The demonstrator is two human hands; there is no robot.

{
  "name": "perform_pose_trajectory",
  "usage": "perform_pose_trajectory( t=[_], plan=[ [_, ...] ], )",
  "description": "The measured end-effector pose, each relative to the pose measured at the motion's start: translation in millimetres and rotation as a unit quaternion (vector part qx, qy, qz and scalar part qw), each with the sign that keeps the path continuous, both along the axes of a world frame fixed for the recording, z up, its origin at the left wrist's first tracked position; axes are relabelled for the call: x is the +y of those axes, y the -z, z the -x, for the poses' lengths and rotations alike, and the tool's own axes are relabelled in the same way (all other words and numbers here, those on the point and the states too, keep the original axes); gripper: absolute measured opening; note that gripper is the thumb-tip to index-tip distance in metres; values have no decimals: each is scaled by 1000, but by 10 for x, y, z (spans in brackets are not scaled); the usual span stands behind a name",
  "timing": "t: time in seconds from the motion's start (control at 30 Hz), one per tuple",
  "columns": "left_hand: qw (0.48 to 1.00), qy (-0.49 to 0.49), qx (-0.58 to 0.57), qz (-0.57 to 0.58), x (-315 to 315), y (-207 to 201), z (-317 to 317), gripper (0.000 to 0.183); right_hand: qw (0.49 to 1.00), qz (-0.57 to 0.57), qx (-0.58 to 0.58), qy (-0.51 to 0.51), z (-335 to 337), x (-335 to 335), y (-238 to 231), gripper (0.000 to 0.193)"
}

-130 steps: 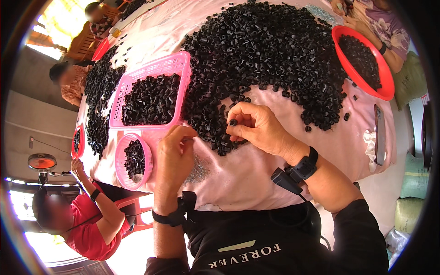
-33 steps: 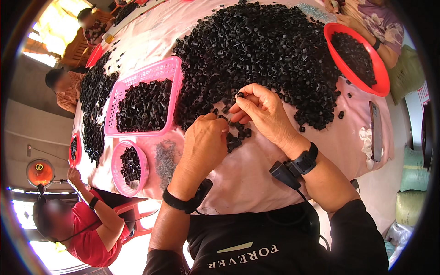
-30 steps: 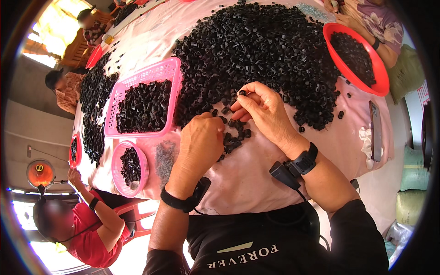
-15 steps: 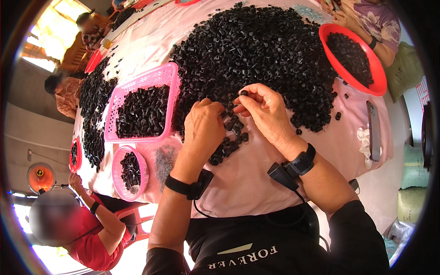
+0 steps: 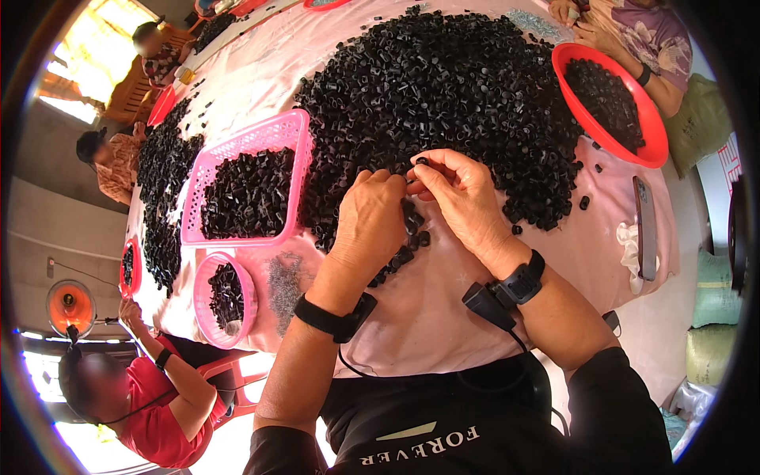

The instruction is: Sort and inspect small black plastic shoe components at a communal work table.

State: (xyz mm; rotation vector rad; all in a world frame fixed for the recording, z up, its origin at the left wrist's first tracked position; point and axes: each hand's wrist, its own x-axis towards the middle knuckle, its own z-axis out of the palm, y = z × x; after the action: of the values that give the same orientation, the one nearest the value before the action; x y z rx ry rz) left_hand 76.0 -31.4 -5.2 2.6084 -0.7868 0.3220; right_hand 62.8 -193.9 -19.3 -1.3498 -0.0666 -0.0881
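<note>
My right hand (image 5: pixel 463 190) pinches a small black plastic part (image 5: pixel 422 161) between thumb and fingers. Close against it, my left hand (image 5: pixel 370 218) has its fingers bent together at that part. What the left fingertips hold, if anything, is hidden behind the back of the hand. Both hands are over the near edge of a large heap of black plastic parts (image 5: pixel 443 87). A few loose black parts (image 5: pixel 404 255) lie on the cloth between my wrists.
Left of my hands stand a pink basket (image 5: pixel 297 170) and a smaller pink bowl (image 5: pixel 252 297), both holding black parts. Small silvery pieces (image 5: pixel 286 281) lie nearby. A red basin (image 5: pixel 657 146), a phone (image 5: pixel 645 229) and other people around the cloth-covered table (image 5: pixel 443 317) are also visible.
My left hand has moved right and slightly up, closing the gap to the right hand's fingers. The right hand has stayed nearly in place with its part.
</note>
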Motion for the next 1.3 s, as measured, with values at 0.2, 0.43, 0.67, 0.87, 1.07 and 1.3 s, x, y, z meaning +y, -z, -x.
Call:
perform_pose_trajectory(
  t=[0.2, 0.43, 0.67, 0.87, 1.07, 1.3],
  plan=[
    [1000, 13, 0, -17, 10, -2, 34, 18, 1000, 13, 4, 1, 13, 20, -14, 16],
    [1000, 10, 0, -19, 38, -8, 112, 18, 1000, 21, 6, -10, 26, 19, -43, 16],
    [997, -27, -14, 77, 115, -54, 66, 14, 999, 32, 3, -23, 15, 36, 5, 14],
    [937, -103, 141, 301, -5, -315, 126, 16, 992, -7, 20, -124, 67, 59, 50, 16],
    [933, -96, 141, 317, 40, -263, 160, 14, 987, -7, 57, -148, 76, 66, -12, 17],
    [954, -68, 114, 270, 49, -317, 195, 13, 988, -12, 44, -151, 82, 52, 16, 20]
  ],
)
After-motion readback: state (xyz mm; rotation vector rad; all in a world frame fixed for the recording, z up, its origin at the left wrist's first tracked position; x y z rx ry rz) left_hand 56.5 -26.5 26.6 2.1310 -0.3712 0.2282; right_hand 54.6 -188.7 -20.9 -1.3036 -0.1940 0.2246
